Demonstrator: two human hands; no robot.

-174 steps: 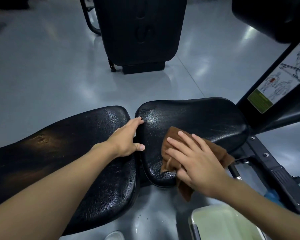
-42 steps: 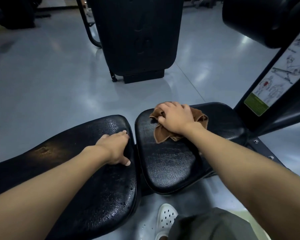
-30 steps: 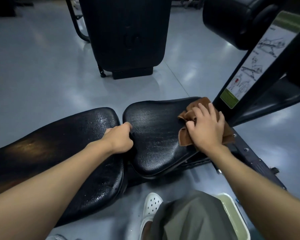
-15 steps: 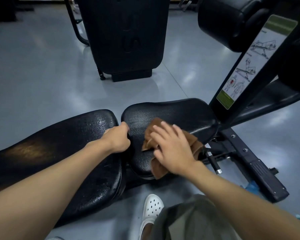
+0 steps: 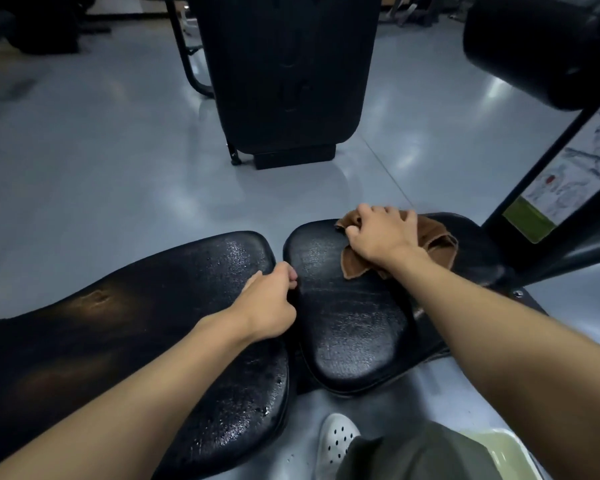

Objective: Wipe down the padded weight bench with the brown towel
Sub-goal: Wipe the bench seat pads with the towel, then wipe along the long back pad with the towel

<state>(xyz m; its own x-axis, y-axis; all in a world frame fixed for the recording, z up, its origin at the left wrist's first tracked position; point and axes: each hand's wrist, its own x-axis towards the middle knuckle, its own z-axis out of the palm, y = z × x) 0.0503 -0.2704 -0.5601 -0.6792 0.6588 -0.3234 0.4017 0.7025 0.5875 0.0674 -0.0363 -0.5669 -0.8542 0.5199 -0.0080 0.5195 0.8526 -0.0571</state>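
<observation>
Right hand (image 5: 381,233) clutches one brown towel (image 5: 437,237) on seat pad (image 5: 343,323); left hand (image 5: 271,303) grips back pad (image 5: 153,306) edge; one machine (image 5: 284,74) top centre.

Back pad (image 5: 146,327) at left and seat pad (image 5: 347,327) just right of it, with left hand (image 5: 269,304) on the back pad's end at the gap between. On the seat pad's far edge, towel (image 5: 437,237) under right hand (image 5: 378,235). Well behind, an upright pad (image 5: 284,74); at far right, a post (image 5: 548,192); nearest, below the seat pad, a shoe (image 5: 336,441).
</observation>
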